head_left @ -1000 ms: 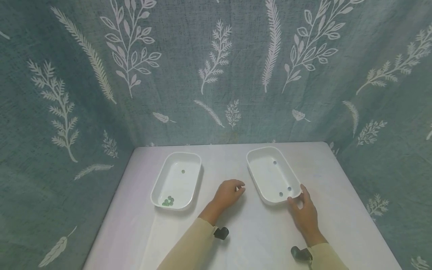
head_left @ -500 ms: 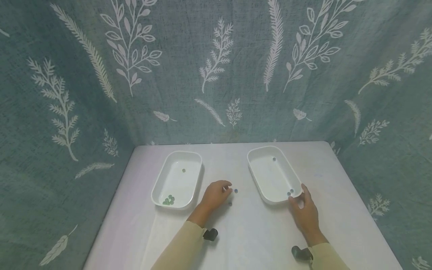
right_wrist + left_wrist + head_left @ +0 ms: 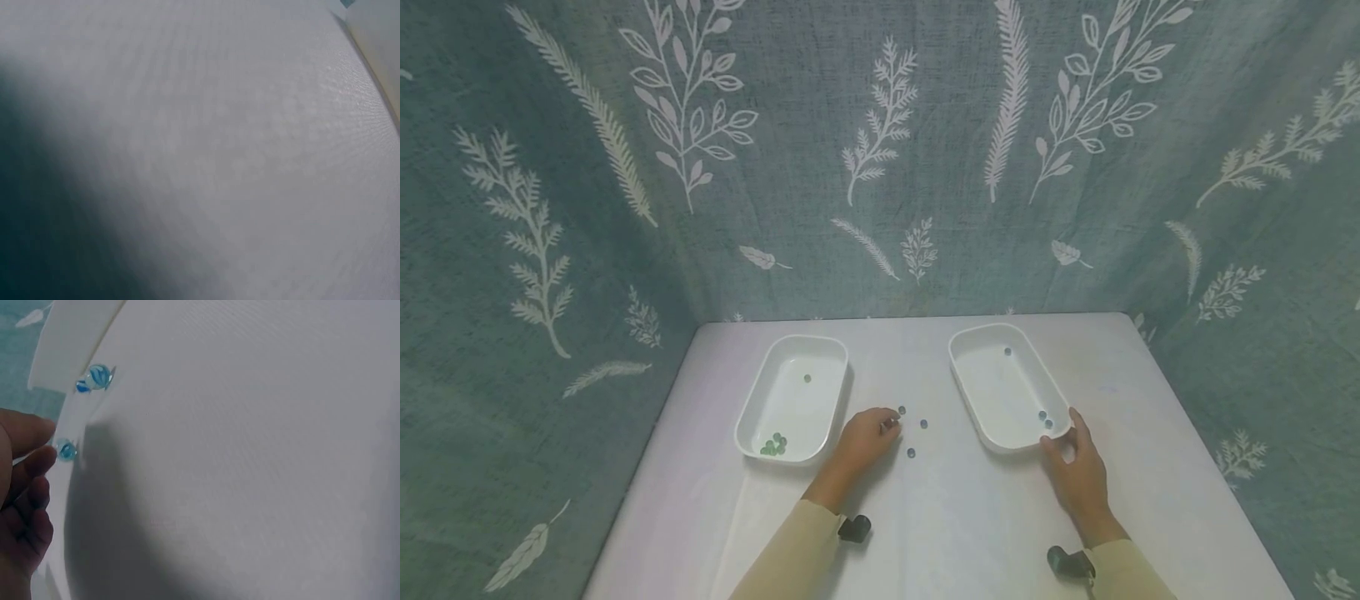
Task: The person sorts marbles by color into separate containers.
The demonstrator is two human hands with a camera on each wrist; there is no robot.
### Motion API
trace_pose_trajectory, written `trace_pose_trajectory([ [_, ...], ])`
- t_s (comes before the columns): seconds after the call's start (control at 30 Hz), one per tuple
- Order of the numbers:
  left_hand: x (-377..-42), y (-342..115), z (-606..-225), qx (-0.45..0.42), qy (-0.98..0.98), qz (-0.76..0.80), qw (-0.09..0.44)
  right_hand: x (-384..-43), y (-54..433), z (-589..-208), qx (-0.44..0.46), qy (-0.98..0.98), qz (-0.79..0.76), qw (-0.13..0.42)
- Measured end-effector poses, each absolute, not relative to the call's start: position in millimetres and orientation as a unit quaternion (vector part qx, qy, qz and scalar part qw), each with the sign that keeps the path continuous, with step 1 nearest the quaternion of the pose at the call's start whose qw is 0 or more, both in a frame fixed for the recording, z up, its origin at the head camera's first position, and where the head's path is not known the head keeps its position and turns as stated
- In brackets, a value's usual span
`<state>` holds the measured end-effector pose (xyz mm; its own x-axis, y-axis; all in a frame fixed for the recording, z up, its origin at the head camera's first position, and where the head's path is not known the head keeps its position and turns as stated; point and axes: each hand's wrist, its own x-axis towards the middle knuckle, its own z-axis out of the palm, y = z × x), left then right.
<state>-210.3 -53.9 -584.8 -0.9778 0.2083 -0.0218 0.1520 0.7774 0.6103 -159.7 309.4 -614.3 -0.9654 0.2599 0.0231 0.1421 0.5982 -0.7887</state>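
My left hand (image 3: 867, 435) hovers low over the white table, fingers loosely curled. Right at its fingertips lies a clear glass marble (image 3: 65, 450) with a blue swirl. Two more blue-swirled marbles lie close by, one blue marble (image 3: 923, 424) to the right and another marble (image 3: 912, 452) nearer the front. With thumb and fingers at its front right corner, my right hand (image 3: 1078, 475) holds a white tray (image 3: 973, 412). Inside that tray are three bluish marbles, a single marble (image 3: 1007, 352) toward the back and a pair near the held corner.
A second white tray (image 3: 842, 392) stands to the left. Several green marbles (image 3: 772, 445) cluster at its front, and a lone green marble (image 3: 807, 378) sits farther back. Patterned green cloth (image 3: 880, 167) hangs behind and beside the table (image 3: 970, 533).
My left hand has drawn back to the left, uncovering three marbles on the table. Marbles in the right tray have rolled a little. My right hand stays at the tray corner.
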Motion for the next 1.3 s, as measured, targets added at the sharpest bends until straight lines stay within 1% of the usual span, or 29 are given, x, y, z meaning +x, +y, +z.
trace_pose_trajectory([
  [0.2,-214.1,-52.2,-587.5,0.090,0.944,0.314,0.034,-158.7,310.2,-614.9,-0.109,-0.893,0.430,0.076],
  [0.4,-215.3,-48.6,-590.6,0.050,0.944,0.321,0.065,-157.3,308.4,-612.9,-0.101,-0.896,0.427,0.073],
  [0.7,-219.0,-47.7,-595.1,0.069,0.946,0.311,0.057,-158.3,309.5,-613.3,-0.105,-0.894,0.430,0.073],
  [0.83,-221.8,-48.1,-597.6,0.069,0.947,0.308,0.057,-159.3,310.2,-613.9,-0.107,-0.895,0.428,0.071],
  [1.03,-223.0,-49.9,-599.8,0.062,0.945,0.316,0.056,-159.0,309.8,-614.1,-0.099,-0.893,0.432,0.083],
  [1.3,-222.6,-50.8,-597.6,0.058,0.937,0.341,0.055,-159.4,309.7,-615.2,-0.108,-0.893,0.429,0.080],
])
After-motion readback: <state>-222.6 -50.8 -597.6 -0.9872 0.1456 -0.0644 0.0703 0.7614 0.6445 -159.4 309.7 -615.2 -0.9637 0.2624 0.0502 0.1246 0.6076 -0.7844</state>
